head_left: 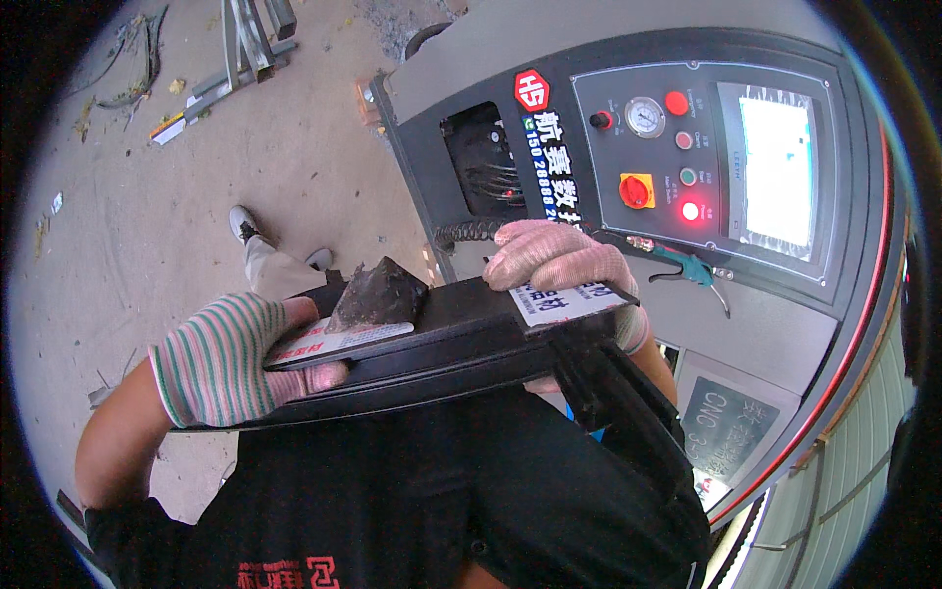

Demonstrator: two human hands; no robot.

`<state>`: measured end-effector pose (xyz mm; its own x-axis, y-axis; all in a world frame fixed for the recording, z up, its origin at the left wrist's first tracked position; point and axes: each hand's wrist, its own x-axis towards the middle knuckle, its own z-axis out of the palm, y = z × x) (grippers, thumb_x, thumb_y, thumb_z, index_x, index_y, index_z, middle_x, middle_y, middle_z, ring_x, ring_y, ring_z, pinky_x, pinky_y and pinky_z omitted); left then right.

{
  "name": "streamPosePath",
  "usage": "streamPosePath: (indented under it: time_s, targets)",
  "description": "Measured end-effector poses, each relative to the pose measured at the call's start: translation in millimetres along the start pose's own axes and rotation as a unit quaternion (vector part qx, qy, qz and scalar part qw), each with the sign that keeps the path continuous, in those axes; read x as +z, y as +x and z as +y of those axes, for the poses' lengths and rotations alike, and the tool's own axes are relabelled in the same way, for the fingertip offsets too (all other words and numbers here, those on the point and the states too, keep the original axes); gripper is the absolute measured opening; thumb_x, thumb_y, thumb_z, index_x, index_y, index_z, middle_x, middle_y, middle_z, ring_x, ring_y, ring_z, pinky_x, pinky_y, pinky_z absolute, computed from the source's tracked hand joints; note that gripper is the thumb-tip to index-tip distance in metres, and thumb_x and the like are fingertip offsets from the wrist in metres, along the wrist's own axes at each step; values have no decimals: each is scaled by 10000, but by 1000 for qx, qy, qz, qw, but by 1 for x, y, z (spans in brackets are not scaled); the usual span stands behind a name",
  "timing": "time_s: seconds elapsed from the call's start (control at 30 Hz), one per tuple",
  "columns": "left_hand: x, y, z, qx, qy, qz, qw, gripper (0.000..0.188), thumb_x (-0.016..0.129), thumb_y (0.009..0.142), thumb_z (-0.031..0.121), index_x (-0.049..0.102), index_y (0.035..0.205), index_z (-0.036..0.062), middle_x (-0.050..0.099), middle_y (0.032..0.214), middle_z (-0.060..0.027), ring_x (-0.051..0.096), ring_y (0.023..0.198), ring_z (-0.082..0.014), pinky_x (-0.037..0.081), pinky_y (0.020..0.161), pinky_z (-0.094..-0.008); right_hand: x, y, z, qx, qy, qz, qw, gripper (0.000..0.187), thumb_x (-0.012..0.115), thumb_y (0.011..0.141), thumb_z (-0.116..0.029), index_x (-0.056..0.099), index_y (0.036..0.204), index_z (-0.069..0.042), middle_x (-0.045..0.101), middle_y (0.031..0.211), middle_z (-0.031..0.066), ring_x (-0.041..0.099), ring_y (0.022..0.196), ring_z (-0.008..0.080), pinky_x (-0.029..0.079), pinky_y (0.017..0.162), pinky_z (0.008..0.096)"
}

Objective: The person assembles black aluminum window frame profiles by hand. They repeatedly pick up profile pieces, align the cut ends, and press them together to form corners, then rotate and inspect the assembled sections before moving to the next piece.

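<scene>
Long black profile bars (456, 334), probably metal, lie across in front of my chest. My left hand (226, 361), in a striped glove, grips their left part, with the thumb on top and fingers below. My right hand (561, 257), in a pinkish glove, is wrapped over the right part, beside a white printed label (569, 302). Between the hands a dark, wedge-shaped piece (383, 294) stands up from the bars near another white strip (343, 342). Another black bar end (613, 407) angles down toward my right arm. The undersides are hidden.
At the right stands a grey machine with a control panel (613, 88), gauge, buttons and bright screen (777, 172). A teal air gun (695, 267) hangs on its front. Metal profiles (245, 44) lie on the floor at the far left. Someone's legs and shoes (242, 224) show beyond the bars.
</scene>
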<state>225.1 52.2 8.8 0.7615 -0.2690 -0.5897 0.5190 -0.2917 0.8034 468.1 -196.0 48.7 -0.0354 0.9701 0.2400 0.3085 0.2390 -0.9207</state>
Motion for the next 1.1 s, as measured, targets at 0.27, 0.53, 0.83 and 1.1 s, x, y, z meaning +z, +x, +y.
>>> streamPosePath:
  time_s: [0.27, 0.53, 0.83, 1.1]
  targets:
    - [0, 0, 0, 11, -14, -7, 1000, 719, 686, 886, 620, 645, 1212, -20, 717, 906, -205, 725, 886, -319, 563, 777, -389, -1, -1, 0, 3, 0, 6, 1000, 746, 951, 626, -197, 554, 1246, -75, 698, 1160, 192, 668, 1103, 346, 443, 1063, 564]
    - [5, -2, -5, 29, -19, 4, 999, 698, 668, 900, 617, 645, 1182, -21, 710, 875, -202, 720, 863, -331, 556, 766, -405, 0, -2, 3, -3, 7, -4, 1000, 762, 953, 616, -211, 555, 1250, -75, 698, 1169, 195, 665, 1112, 349, 438, 1068, 570]
    - [8, -2, -7, 27, -19, 3, 999, 711, 667, 896, 633, 641, 1195, -12, 708, 874, -197, 720, 864, -322, 559, 763, -399, 0, -4, 3, 2, 8, -8, 1000, 782, 959, 600, -205, 552, 1257, -81, 697, 1171, 191, 662, 1118, 345, 435, 1071, 566]
    - [9, -1, -7, -11, -7, -9, 1000, 793, 647, 875, 692, 633, 1217, -23, 711, 870, -196, 725, 869, -328, 566, 749, -396, -1, -5, 3, 0, 16, -12, 1000, 785, 954, 604, -194, 550, 1268, -83, 692, 1177, 191, 656, 1120, 350, 435, 1068, 570]
